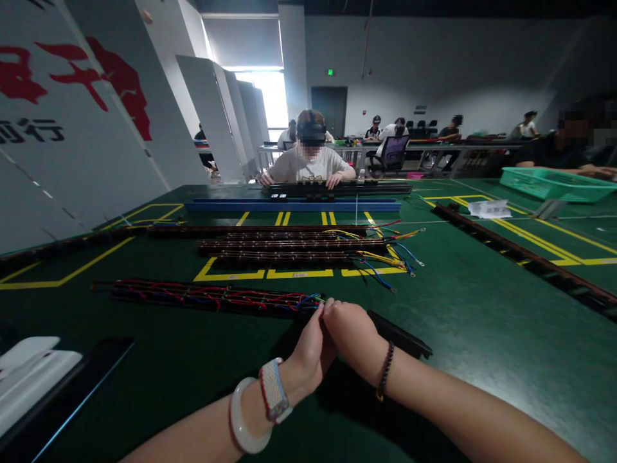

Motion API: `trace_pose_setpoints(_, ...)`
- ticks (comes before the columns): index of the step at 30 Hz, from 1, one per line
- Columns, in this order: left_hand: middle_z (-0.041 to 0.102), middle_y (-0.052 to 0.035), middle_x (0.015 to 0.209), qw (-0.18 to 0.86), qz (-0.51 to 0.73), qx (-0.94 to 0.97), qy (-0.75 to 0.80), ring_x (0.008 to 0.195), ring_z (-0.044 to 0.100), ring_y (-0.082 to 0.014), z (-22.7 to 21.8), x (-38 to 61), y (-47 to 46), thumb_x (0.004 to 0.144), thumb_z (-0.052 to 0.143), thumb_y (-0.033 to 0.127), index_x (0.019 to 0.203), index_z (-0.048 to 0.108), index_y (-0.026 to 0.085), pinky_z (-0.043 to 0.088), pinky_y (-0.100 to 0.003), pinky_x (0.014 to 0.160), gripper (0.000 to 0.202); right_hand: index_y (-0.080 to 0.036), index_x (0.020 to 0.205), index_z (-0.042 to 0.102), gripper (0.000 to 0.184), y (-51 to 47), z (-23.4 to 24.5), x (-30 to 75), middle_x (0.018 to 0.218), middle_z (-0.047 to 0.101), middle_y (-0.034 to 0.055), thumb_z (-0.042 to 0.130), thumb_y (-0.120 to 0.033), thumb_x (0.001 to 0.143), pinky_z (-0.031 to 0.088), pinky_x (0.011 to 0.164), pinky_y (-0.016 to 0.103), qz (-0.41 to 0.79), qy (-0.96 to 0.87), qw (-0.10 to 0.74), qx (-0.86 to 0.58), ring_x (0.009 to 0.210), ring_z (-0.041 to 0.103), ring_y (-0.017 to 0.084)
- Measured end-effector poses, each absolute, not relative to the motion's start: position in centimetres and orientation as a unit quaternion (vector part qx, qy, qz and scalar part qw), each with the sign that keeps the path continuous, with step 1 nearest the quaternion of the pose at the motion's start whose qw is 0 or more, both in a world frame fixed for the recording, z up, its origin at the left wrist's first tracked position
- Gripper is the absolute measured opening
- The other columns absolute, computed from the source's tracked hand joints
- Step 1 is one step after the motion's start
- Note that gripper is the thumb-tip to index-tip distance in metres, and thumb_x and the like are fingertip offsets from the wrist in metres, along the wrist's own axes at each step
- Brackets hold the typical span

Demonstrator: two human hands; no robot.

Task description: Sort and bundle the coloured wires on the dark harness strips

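Pressing left hand [304,357] and right hand [354,328] together at the right end of a long, narrow, dark strip [207,298] laced with thin red and blue plastic-coated wires [308,299]; hiding the fingertips, so being unable to tell the exact grip or anything clamped inside. Showing a black, straight-edged, channel-like piece [400,334] jutting out just beyond the right hand. Lying farther back, a stack of parallel dark-brown strips [289,246], sprouting yellow and blue leads [402,247] tipped with metal ring lugs [413,275]. Bending the right hand inward at the wrist, rounding its knuckles upward; reaching in from the lower left with the other, pointing its thumb [315,319] up toward the wires. Wearing a pale woven-band watch [274,391] and a smooth white bangle [240,415] on the left, a dark beaded bracelet [387,366] on the right. Working over a smooth green tabletop [183,392], marked off in yellow tape [231,278] and catching soft glare at the lower right. Facing a person [308,166] in a pale top across the table, behind a long blue rail [294,206]; seeing also a green plastic basket [554,188] at the far right and a pale wall [96,170] bearing red characters [77,71] at the left.
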State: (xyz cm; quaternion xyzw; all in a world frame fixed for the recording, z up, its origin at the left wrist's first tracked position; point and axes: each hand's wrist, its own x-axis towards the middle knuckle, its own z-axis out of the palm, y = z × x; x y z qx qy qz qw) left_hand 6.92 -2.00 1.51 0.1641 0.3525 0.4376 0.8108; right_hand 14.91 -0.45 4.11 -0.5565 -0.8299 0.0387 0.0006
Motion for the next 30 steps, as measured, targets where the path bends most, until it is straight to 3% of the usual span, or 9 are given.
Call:
trace_pose_setpoints(7,0.063,-0.0086,0.118,0.849,0.404,0.161,0.299,0.115,0.055,-0.0186,0.7,6.6,-1.1,0.09,0.042,0.044,0.11,0.059,0.016,0.036,-0.033,0.105,0.038,-0.001,0.109,0.061,0.04,-1.8,3.5,13.9,0.096,0.064,0.0266,0.039,0.007,0.077,0.055,0.065,0.041,-0.083,-0.797,-0.044,-0.596,0.082,0.066,0.029)
trace_pose_setpoints(12,0.064,-0.0138,0.115,0.871,0.354,0.183,0.287,0.111,0.057,-0.0209,0.5,6.3,-0.7,0.091,0.037,0.048,0.104,0.062,0.008,0.037,-0.033,0.103,0.049,0.005,0.123,0.052,0.048,-2.9,1.8,13.6,0.112,0.058,0.0326,0.04,0.007,0.077,0.055,0.076,0.049,-0.166,-0.794,-0.042,-0.583,0.099,0.062,0.035)
trace_pose_setpoints(16,0.063,-0.0141,0.116,0.888,0.331,0.181,0.264,0.111,0.057,-0.0202,0.3,6.4,-0.5,0.091,0.036,0.048,0.104,0.063,0.007,0.037,-0.031,0.102,0.05,0.006,0.126,0.05,0.05,-3.4,1.4,13.9,0.121,0.053,0.0324,0.043,0.004,0.077,0.051,0.087,0.048,-0.197,-0.8,-0.056,-0.564,0.11,0.057,0.035)
trace_pose_setpoints(22,0.068,-0.0067,0.102,0.87,0.368,0.131,0.301,0.103,0.06,-0.0152,0.5,6.6,-0.7,0.091,0.042,0.039,0.093,0.063,0.016,0.041,-0.026,0.094,0.031,0.005,0.13,0.047,0.053,-3.5,2.8,15.2,0.131,0.047,0.0274,0.049,-0.007,0.078,0.041,0.102,0.046,-0.15,-0.84,-0.063,-0.518,0.12,0.049,0.034)
trace_pose_setpoints(26,0.068,-0.0051,0.09,0.861,0.373,0.122,0.325,0.094,0.061,-0.0152,0.7,6.7,-1.0,0.089,0.048,0.034,0.082,0.061,0.017,0.044,-0.025,0.085,0.023,0.002,0.129,0.049,0.052,-4.7,5.0,15.9,0.131,0.048,0.0258,0.051,-0.011,0.079,0.043,0.099,0.045,-0.103,-0.853,-0.082,-0.505,0.118,0.052,0.033)
trace_pose_setpoints(30,0.067,-0.007,0.082,0.865,0.381,0.178,0.274,0.09,0.062,-0.0181,0.3,6.9,-1.0,0.085,0.056,0.036,0.073,0.06,0.014,0.044,-0.027,0.081,0.025,-0.01,0.115,0.062,0.034,-5.6,9.0,17.3,0.115,0.063,0.0172,0.048,-0.014,0.084,0.047,0.09,0.04,-0.052,-0.891,-0.058,-0.448,0.099,0.062,0.026)
